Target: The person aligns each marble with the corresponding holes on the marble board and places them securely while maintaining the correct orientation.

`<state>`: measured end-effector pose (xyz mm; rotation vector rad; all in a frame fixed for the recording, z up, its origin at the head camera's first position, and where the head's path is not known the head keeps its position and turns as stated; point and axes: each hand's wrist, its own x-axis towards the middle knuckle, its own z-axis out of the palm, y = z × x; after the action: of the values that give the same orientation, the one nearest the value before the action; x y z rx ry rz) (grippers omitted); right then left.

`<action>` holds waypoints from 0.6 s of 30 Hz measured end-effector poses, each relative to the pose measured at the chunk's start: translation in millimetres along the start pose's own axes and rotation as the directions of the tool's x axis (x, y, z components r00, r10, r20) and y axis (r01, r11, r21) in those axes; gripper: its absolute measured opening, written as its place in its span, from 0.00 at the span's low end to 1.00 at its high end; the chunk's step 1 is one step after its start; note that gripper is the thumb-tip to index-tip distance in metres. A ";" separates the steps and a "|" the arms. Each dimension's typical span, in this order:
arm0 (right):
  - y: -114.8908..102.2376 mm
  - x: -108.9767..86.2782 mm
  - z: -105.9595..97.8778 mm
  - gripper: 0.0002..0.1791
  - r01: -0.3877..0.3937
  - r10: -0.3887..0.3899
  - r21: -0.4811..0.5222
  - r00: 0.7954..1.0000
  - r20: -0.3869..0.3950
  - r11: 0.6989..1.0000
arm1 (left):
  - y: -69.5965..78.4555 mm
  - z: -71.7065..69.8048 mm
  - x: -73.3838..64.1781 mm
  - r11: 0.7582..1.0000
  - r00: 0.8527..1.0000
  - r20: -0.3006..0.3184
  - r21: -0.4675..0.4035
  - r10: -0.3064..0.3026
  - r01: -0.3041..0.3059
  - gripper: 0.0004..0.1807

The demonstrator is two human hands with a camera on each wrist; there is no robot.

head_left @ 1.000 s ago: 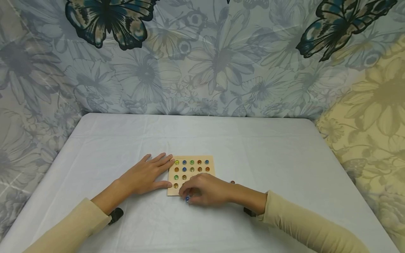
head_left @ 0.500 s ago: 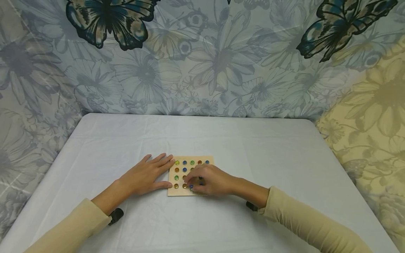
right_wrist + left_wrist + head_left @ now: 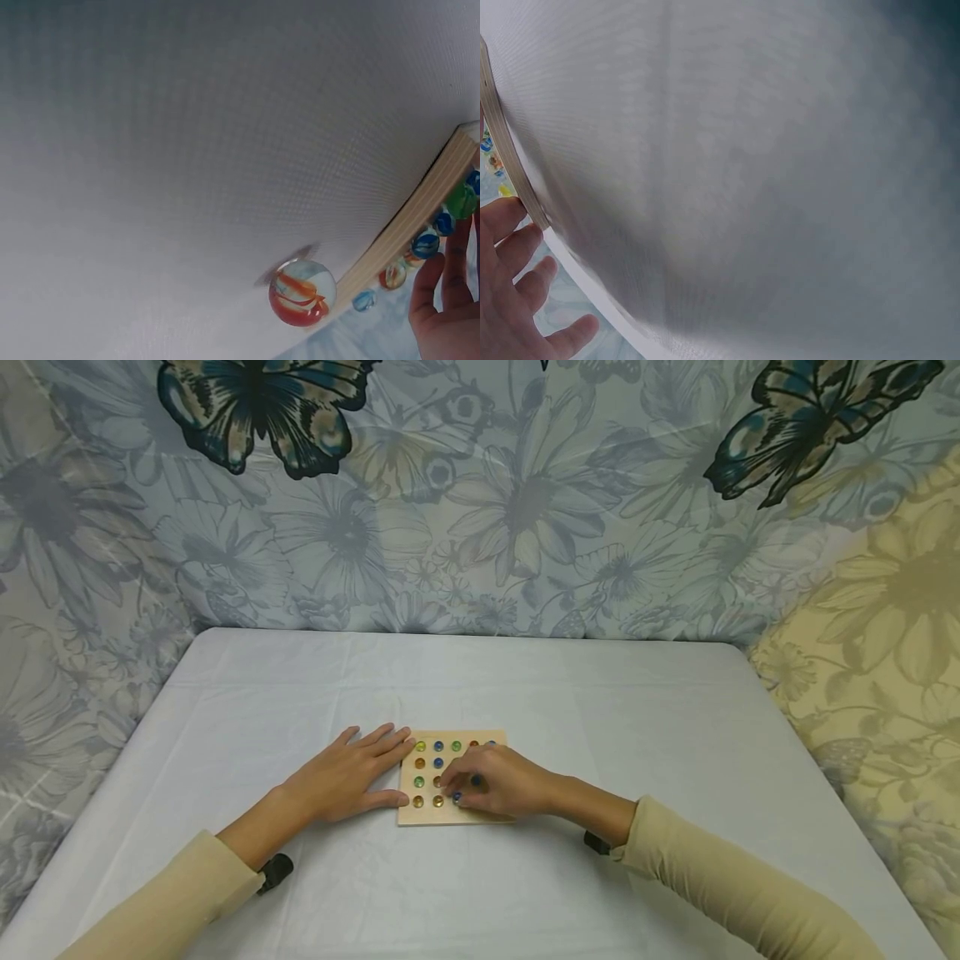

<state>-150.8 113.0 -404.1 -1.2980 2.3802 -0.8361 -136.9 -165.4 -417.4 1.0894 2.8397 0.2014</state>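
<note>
A square wooden board [image 3: 455,819] lies on the table with rows of coloured glass marbles on it. My left hand [image 3: 330,781] is spread flat at the board's left side, thumb and forefinger touching its edge. In the left wrist view the left fingers [image 3: 531,289] reach out straight beside the board's edge. Over the front rows, my right hand [image 3: 506,783] pinches a blue marble [image 3: 457,797] between thumb and fingertips, right at the front row. The right hand hides several spots on the board's right half.
A loose red-and-clear marble [image 3: 302,292] sits on the table beside the board in the right wrist view; the right arm hides it in the head view. White cloth covers the table [image 3: 637,710], with a patterned fabric backdrop [image 3: 480,552] behind.
My right hand has carried the blue marble from the board's front edge forward onto the front row, then shifted slightly right. The left hand has stayed in place.
</note>
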 end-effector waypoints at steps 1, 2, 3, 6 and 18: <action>0.1 0.1 0.4 0.14 -0.001 0.001 -0.001 1.000 0.002 1.000 | -0.1 0.0 -0.1 1.000 1.000 -0.001 0.001 0.000 0.000 0.44; 0.2 0.1 0.7 0.13 0.000 0.000 -0.003 1.000 0.003 1.000 | 0.0 0.0 -0.1 1.000 1.000 0.000 0.001 0.000 0.000 0.44; 0.1 0.0 1.0 0.13 0.001 -0.001 -0.006 1.000 0.004 1.000 | 0.0 0.0 0.0 1.000 1.000 0.001 0.002 0.000 0.000 0.44; 0.0 -0.5 0.9 0.13 0.006 -0.006 -0.015 1.000 0.006 1.000 | 0.4 0.0 0.4 1.000 1.000 0.005 0.001 -0.001 0.001 0.44; 2.8 -21.5 -30.6 0.16 -0.072 0.070 -0.020 0.994 -0.083 0.997 | 1.1 -0.1 0.8 1.000 1.000 0.018 -0.003 -0.019 0.019 0.45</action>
<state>-156.6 142.8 -382.1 -1.2013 2.4910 -0.8595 -136.8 -164.1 -417.1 1.0575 2.8318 0.1931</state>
